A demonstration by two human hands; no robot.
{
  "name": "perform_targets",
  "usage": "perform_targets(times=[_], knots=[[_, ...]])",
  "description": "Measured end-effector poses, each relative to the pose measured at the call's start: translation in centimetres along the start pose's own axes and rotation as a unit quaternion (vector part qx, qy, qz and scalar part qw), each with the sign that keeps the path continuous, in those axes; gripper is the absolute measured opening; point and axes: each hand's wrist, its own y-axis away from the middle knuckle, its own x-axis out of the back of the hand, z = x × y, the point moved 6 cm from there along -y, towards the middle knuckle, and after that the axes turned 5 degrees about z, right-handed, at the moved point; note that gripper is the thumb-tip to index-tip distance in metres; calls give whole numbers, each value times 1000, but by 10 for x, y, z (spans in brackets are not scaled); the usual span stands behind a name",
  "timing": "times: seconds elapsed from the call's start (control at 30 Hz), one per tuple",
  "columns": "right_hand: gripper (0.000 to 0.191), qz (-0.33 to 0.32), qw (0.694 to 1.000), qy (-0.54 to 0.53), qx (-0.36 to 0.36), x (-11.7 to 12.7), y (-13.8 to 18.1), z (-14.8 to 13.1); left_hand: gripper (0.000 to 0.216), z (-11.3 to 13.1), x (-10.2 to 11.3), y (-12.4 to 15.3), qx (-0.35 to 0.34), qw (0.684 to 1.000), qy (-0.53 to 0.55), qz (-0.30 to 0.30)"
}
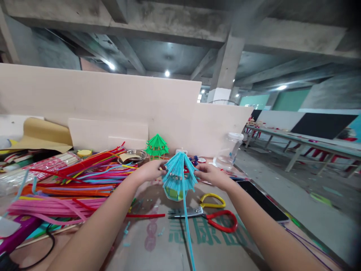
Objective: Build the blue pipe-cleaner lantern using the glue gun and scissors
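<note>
Pale boards (113, 98) back our table (225, 259), where the blue model (175, 170) sits between our hands. Our left hand (149, 171) and right hand (213, 175) pinch opposite roof edges, probably steadying it; scissors (199, 212) lie nearby, within easy reach.

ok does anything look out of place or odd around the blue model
Yes: one long blue strip trails from the blue roof, running far past its short neighbours and in front of the scissors. Small blue scraps also lie scattered left of the blades.
</note>
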Motion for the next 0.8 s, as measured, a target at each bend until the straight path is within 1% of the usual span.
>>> perform_targets(times=[0.07,0.1,0.2,0.27,0.3,0.37,0.4,0.47,0.57,0.7,0.8], knots=[[29,-12,1000,2,1,-1,1,0,39,-5,7,0,10,1000,-1,29],[28,-17,1000,1,2,-1,1,0,38,-7,15,0,18,998,-5,55],[27,-29,1000,-12,0,-5,2,-1,42,-12,45,7,47,988,-22,146],[27,-33,999,-23,-3,-10,1,0,45,-10,65,14,49,979,-24,195],[27,-31,999,-28,-3,-12,0,1,44,-8,75,18,47,972,-14,229],[26,-22,999,-34,2,-18,-3,3,45,-6,84,22,52,967,10,249],[25,-13,999,-38,6,-20,-5,5,45,-4,85,23,48,967,25,249],[24,4,999,-42,16,-24,-8,7,47,0,79,21,32,971,46,234],[25,17,999,-39,30,-28,-10,10,48,6,61,14,1,977,51,207],[28,18,999,-22,45,-28,-10,11,50,6,38,2,-30,980,69,183],[27,20,998,-10,57,-28,-10,10,50,6,26,-3,-48,981,97,164]])
